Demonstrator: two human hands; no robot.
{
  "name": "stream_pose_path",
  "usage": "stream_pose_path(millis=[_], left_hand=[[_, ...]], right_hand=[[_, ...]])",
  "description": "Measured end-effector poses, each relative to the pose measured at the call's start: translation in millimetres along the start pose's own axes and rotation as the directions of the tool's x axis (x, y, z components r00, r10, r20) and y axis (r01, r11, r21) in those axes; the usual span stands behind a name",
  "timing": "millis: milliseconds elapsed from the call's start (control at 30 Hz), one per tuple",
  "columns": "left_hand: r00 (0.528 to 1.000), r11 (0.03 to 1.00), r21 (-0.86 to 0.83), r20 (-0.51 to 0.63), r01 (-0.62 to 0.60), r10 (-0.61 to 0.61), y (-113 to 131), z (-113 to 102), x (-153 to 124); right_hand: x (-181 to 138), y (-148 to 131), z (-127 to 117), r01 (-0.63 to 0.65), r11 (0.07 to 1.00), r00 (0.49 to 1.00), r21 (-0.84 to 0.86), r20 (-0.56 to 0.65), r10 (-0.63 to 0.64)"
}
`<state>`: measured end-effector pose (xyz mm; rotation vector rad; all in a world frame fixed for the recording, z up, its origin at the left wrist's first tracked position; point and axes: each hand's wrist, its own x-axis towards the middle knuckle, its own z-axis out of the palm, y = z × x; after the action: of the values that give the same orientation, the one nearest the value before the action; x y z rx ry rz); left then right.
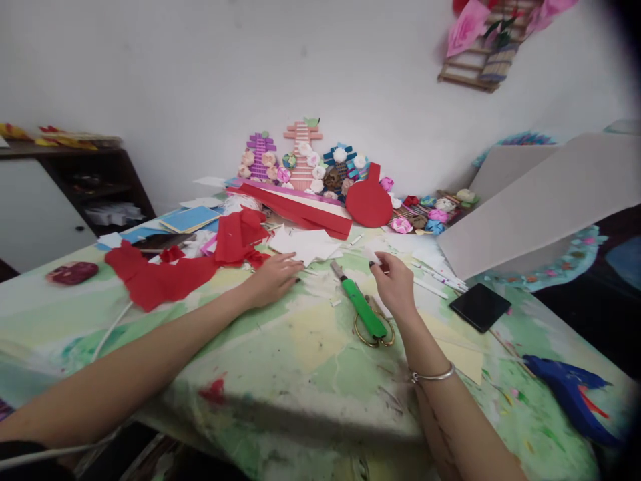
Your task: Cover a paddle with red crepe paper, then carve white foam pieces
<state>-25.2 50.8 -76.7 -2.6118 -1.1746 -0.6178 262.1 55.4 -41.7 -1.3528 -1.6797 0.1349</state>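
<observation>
My left hand [273, 277] lies palm down with its fingers stretched out, at the near edge of white paper sheets [310, 246]. Between thumb and fingers, my right hand [395, 284] pinches a small piece of white paper [371, 256] just above the table. A green-handled tool [364, 309], perhaps a lighter or a cutter, rests between the hands, over gold-handled scissors [373, 342] that are partly hidden. White paper scraps [320, 286] are scattered around the left fingertips.
Red crepe paper [175, 277] spreads on the left, near a dark red object [73, 272]. A red round cutout [369, 204] and paper flowers stand against the wall. To the right are a black square [481, 307], a blue glue gun [571, 394] and large grey boards [531, 200].
</observation>
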Motion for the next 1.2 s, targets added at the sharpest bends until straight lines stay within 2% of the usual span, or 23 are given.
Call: stream_pose_path(millis=[100,200,333,433,533,600,667,733,833,900,1000,1100,1200], left_hand=[[0.968,0.986,-0.036,0.186,-0.162,0.166,13,7,3],[0.957,0.989,-0.015,0.25,-0.147,0.146,18,8,3],[0.984,0.992,0.051,0.144,-0.115,0.107,9,0,3],[1.0,0.993,0.118,0.012,0.005,-0.007,-4,-7,0],[0.987,0.987,0.071,-0.081,0.144,-0.138,-17,-10,-2],[0.982,0.988,-0.009,-0.106,0.156,-0.156,-20,-9,-3],[0.99,0.991,-0.09,-0.09,0.096,-0.104,-16,-5,-2],[1.0,0.991,-0.136,-0.014,0.008,-0.011,-8,0,0],[0.99,0.993,-0.11,0.127,-0.048,0.061,4,8,3],[0.984,0.994,-0.097,0.164,-0.053,0.069,7,11,4],[0.991,0.994,-0.091,0.12,-0.055,0.066,4,10,5],[0.998,0.998,-0.062,0.058,-0.005,0.008,-1,9,6],[0.996,0.999,-0.026,0.071,0.047,-0.045,-4,10,7]], right_hand=[[-1,0,2,0.043,0.999,0.999,-0.03,0.023,-0.042],[-1,3,3,0.034,0.998,0.999,-0.055,0.041,-0.032],[-1,7,5,0.0,0.996,0.997,-0.092,0.075,0.007],[-1,8,6,-0.038,0.993,0.996,-0.109,0.077,0.046],[0,9,6,-0.054,0.987,0.994,-0.148,0.091,0.068],[1,12,6,-0.06,0.983,0.992,-0.175,0.098,0.078],[1,15,6,-0.066,0.978,0.991,-0.197,0.101,0.087],[2,19,6,-0.069,0.973,0.99,-0.22,0.103,0.093],[2,24,7,-0.074,0.966,0.989,-0.248,0.105,0.103],[3,27,7,-0.082,0.963,0.988,-0.256,0.108,0.113],[3,31,7,-0.098,0.961,0.986,-0.259,0.106,0.129],[3,33,7,-0.113,0.957,0.983,-0.266,0.112,0.147],[2,35,8,-0.12,0.954,0.977,-0.274,0.135,0.162]])
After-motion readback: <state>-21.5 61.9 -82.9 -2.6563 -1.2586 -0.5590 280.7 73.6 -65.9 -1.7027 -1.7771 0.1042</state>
